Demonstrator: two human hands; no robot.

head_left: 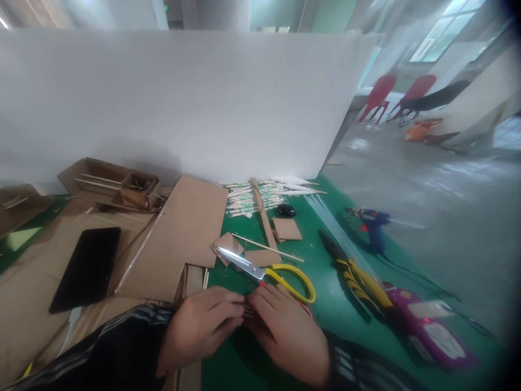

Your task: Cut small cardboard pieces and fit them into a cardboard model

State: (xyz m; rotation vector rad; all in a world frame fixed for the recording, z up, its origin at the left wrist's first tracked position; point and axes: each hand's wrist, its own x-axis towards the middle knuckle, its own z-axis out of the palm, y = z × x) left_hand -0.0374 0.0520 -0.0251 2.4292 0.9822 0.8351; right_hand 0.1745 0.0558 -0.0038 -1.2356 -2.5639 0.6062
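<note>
Near the front edge of the green table, my left hand (205, 321) and my right hand (285, 328) meet with fingers bent inward. Between their fingertips is a small brownish piece (249, 311), mostly hidden, which both hands pinch; I cannot make out what it is. Just beyond my right hand lie scissors (254, 270) with yellow handles, blades pointing to the upper left over small cardboard pieces (258, 257). A thin wooden stick (268, 247) rests behind the scissors. To the left is a large cardboard sheet (191, 222).
A black phone (87, 269) with a white cable lies left on cardboard. Cardboard boxes (101, 179) stand behind it. Wooden sticks (244, 200) lie by the white board (183, 103). At right are pliers (358, 277), a glue gun (375, 225) and a purple device (431, 328).
</note>
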